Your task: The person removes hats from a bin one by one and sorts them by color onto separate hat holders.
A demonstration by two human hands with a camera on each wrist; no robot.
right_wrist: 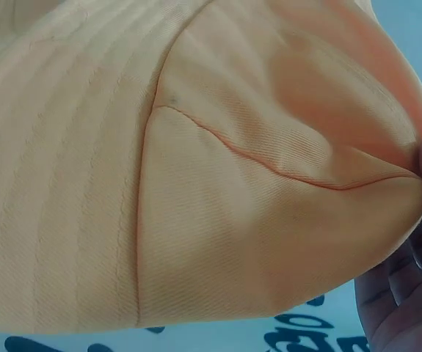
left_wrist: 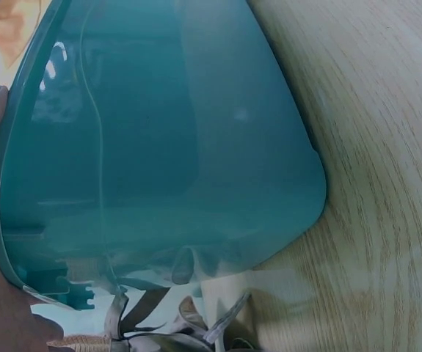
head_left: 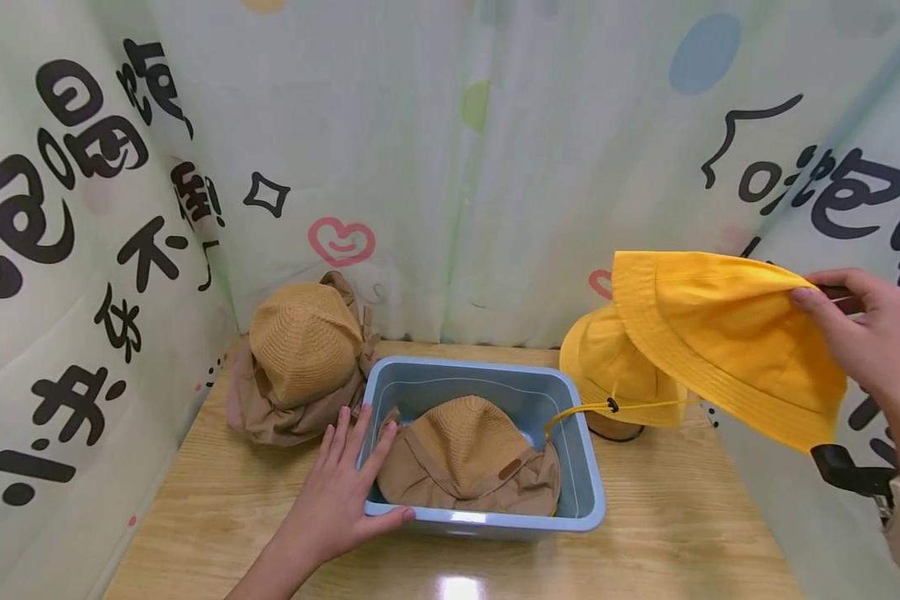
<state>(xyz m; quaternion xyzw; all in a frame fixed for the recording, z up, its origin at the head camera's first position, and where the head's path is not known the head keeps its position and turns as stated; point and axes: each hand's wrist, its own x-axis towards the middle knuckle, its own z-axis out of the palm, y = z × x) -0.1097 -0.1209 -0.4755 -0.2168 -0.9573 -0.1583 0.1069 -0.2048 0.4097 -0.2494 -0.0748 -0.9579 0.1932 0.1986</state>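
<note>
My right hand [head_left: 881,333] pinches the crown of a yellow bucket hat [head_left: 727,333], lifted at the right with its brim toward the left. From this hat a yellow cord [head_left: 648,406] with a black toggle stretches into the blue bin [head_left: 588,467]. In the right wrist view, the seams and stitched brim of the yellow bucket hat [right_wrist: 218,220] fill most of the frame. Spread fingers of my left hand [head_left: 341,492] rest on the bin's left rim and near corner. Inside the bin lies a brown hat [head_left: 465,450] with a woven straw crown and cloth brim.
Another straw-and-cloth hat [head_left: 307,350] sits on the wooden table [head_left: 667,533] behind the bin's left side. A second yellow hat [head_left: 596,346] stands to the right of the bin, partly behind the lifted one. Printed curtains [head_left: 420,125] enclose the back and sides.
</note>
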